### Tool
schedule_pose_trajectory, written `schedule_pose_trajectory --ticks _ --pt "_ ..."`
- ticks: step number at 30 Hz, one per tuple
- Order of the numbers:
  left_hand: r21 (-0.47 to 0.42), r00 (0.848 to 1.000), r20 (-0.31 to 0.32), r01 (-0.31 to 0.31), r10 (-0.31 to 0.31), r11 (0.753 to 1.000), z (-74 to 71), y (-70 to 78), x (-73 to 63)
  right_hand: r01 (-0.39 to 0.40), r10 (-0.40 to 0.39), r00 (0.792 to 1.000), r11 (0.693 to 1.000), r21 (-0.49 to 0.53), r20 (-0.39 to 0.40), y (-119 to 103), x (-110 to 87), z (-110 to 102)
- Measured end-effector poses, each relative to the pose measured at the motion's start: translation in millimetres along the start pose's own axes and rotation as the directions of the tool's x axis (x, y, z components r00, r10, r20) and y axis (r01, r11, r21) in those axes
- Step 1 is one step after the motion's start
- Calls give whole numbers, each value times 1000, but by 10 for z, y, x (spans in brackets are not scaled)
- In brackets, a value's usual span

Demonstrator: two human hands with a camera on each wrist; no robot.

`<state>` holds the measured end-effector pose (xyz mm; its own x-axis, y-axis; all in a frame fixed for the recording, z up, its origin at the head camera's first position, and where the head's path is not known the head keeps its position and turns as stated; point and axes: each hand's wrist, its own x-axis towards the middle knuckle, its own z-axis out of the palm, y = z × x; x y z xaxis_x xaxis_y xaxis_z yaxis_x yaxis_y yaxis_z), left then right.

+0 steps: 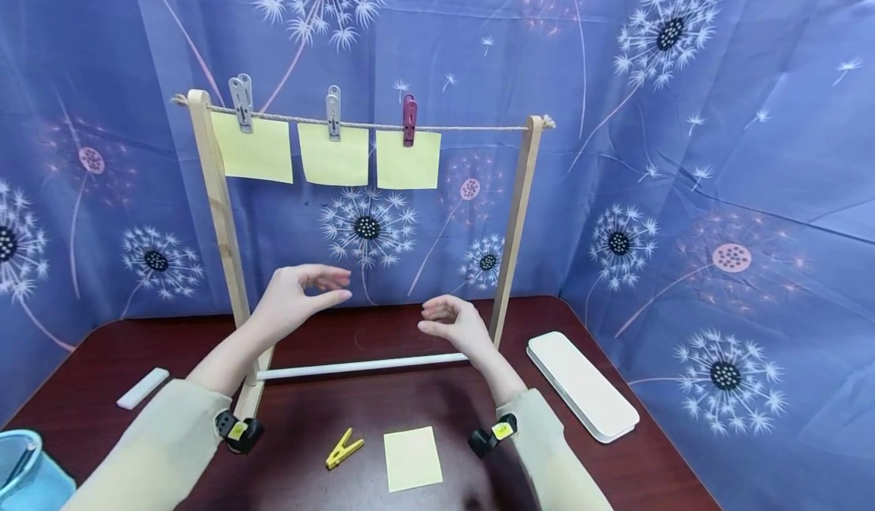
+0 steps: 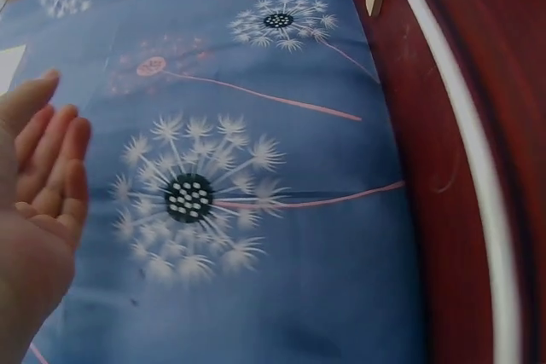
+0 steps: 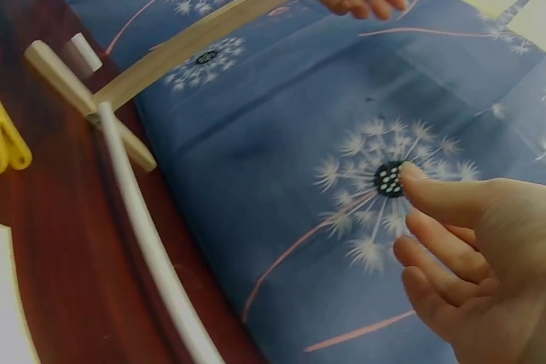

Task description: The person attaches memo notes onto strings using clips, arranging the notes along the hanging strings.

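My left hand [image 1: 298, 292] hovers above the table inside the wooden frame, fingers loosely bent and nothing between them. Facing it, my right hand [image 1: 456, 324] is raised near the right post [image 1: 517, 219], its fingers relaxed and holding nothing. Above the hands, three yellow paper notes [image 1: 409, 169] hang from a rope [image 1: 472, 128]. Two grey clothespins [image 1: 333, 112] and a dark red clothespin [image 1: 409, 120] grip their top edges. On the table below lie a yellow clothespin [image 1: 344, 449] and a loose yellow note [image 1: 413, 459].
A white bar [image 1: 362, 366] joins the frame's posts low down. A white case [image 1: 581, 386] lies on the right of the dark red table [image 1: 301, 435]. To the left are a small white block [image 1: 143, 388] and a blue mesh cup [image 1: 48, 481]. Flowered blue cloth hangs behind.
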<state>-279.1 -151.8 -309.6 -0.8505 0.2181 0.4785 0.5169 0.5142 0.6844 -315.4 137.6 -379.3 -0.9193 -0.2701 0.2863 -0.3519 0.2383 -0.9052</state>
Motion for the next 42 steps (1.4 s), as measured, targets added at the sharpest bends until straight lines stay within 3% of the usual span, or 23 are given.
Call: schedule_pose_trajectory --ticks 6,13,16,22,25,30,33,38,42 --pt "-56 989 73 132 -128 990 157 -282 -251 13 -13 995 1000 7 103 240 -168 53" --pt "-103 960 225 195 -168 975 398 -575 -544 2 9 974 999 -48 227 427 -344 107" --pt "-113 927 310 255 -210 960 506 -679 -659 -15 36 953 997 -74 300 495 -406 122" --pt "-127 826 494 379 -273 916 656 -789 -842 -90 134 910 988 -128 393 609 -494 139" --pt "-122 799 532 399 -280 909 710 -825 -895 -106 155 888 985 -135 433 623 -519 137" --pt "-133 778 569 408 -268 903 778 -886 -948 -114 170 864 983 -145 474 619 -538 129" --pt "-145 773 580 410 -259 900 799 -905 -977 -118 184 848 980 -163 497 627 -553 128" --pt "-148 777 580 396 -245 906 821 -915 -996 -114 222 829 966 -233 513 665 -582 146" --pt "-130 775 579 395 -254 909 853 -915 -992 -95 233 831 954 -283 506 679 -597 157"
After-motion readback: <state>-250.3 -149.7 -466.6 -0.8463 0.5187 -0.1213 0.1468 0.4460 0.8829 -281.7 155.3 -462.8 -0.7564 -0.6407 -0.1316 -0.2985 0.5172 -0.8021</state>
